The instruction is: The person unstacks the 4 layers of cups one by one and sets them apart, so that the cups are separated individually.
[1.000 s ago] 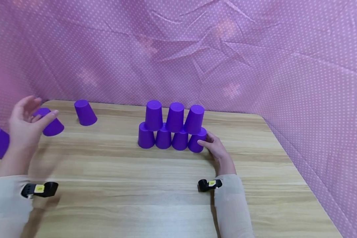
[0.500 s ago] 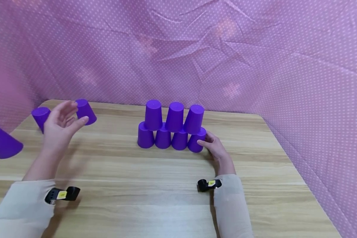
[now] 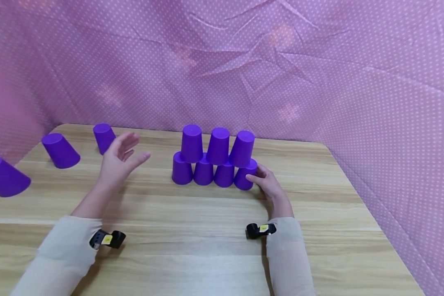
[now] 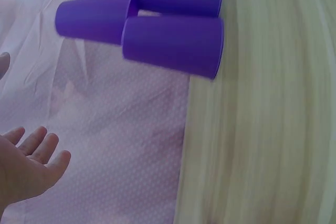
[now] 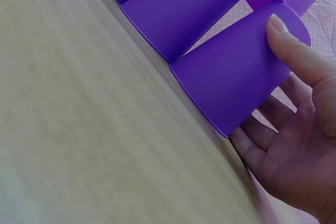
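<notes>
Right grip [image 3: 269,185]: clamped on the end cup [image 5: 231,72], thumb across its front and fingers round the far side, at 4 o'clock of the stack [image 3: 217,158].
Left grip [image 3: 116,161]: apart, thumb and fingers spread around nothing, raised at 9 o'clock of the stack; from my spot I can't tell whether it touches the back loose cup [image 3: 102,137] behind it.
End cup: mouth down on the counter [image 3: 192,255], last in the bottom row.
Bottom row [image 3: 203,173]: four purple cups side by side, mouth down, at 12 o'clock on the counter.
Upper row [image 3: 241,148]: three more, mouth down, each bridging two cups below.
Stacked cups: seven in two rows, by my reckoning the larger share done.
Unstacked cups: three, so those look to be what's left; nothing stands on the upper row.
Back loose cup: 10 o'clock, near the counter's far edge, partly hidden.
Middle loose cup [image 3: 61,152]: between 9 and 10 o'clock, well apart from the stack.
Outer loose cup [image 3: 6,179]: 9 o'clock, mouth down.
Sleeves [image 3: 61,248]: pale, a black camera [image 3: 253,230] at each wrist.
Cloth [image 3: 222,61]: pink with white dots, hanging beyond the counter from 10 round to 2 o'clock.
</notes>
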`<action>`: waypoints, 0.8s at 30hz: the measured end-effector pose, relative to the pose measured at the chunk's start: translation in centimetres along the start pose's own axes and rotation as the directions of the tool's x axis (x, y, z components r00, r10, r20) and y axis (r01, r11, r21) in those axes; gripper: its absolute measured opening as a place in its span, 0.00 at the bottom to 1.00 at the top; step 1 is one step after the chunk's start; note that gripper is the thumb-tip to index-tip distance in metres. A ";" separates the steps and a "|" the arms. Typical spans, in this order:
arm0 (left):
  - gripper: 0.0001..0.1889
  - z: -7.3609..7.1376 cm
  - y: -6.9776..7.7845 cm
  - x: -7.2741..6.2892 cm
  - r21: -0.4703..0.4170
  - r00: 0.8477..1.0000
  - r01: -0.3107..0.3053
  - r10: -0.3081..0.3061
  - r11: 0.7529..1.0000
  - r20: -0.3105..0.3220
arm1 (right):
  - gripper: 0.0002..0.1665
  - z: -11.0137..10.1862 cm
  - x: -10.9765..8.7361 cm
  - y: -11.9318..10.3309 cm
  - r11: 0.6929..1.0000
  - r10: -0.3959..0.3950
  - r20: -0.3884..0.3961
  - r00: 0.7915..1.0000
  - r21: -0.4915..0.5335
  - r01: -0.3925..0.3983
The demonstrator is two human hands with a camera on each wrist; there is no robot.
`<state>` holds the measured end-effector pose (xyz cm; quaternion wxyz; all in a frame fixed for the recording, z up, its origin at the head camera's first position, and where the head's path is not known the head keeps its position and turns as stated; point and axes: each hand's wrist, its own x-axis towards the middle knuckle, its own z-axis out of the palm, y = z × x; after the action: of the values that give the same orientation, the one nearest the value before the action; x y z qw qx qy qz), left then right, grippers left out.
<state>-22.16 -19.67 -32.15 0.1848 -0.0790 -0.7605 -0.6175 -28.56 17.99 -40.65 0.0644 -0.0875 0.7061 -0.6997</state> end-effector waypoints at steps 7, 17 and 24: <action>0.36 2.7 -0.7 0.5 -0.025 0.998 -0.009 0.011 1.000 0.068 | 0.33 0.0 0.0 0.2 1.000 -0.007 -0.002 1.000 -0.013 0.007; 0.37 5.2 -0.9 2.2 -0.063 0.995 -0.021 0.027 0.998 0.093 | 0.34 -0.1 0.1 0.3 1.000 0.013 -0.010 1.000 -0.027 -0.013; 0.35 6.6 -0.5 2.8 -0.076 0.992 -0.001 0.011 0.997 0.122 | 0.33 -0.2 0.1 0.2 1.000 0.025 -0.018 1.000 -0.018 -0.026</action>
<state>-26.16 -13.71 -32.66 0.1366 -0.1258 -0.7463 -0.6392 -28.72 18.12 -40.81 0.0662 -0.0727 0.7140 -0.6932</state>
